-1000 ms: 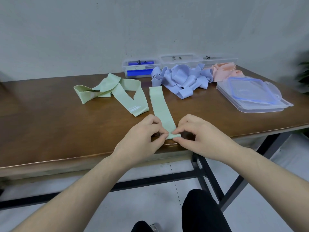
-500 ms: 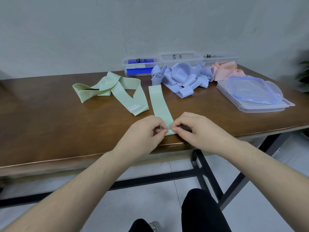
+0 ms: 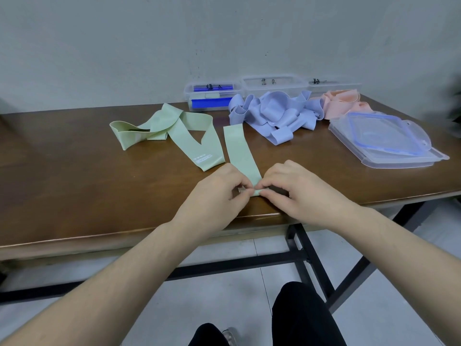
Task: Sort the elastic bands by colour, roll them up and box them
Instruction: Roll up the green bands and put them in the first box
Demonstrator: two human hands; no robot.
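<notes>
I see both forearms reaching in over the table's (image 3: 74,186) near edge. My left hand (image 3: 214,196) and right hand (image 3: 299,193) meet knuckles-up, fingers curled, each pinching the near end of the green band (image 3: 239,151) lying flat there.

Beside lilac bands (image 3: 274,113) — pale green bands (image 3: 174,126) left, peach bands (image 3: 341,103) right, brown table (image 3: 62,176) — blue-rimmed clear lid (image 3: 381,138).

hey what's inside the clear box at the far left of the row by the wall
Inside the leftmost clear box, two bright blue strips and a pale green piece between them show through its wall. Whether anything lies behind or below them cannot be seen.
</notes>
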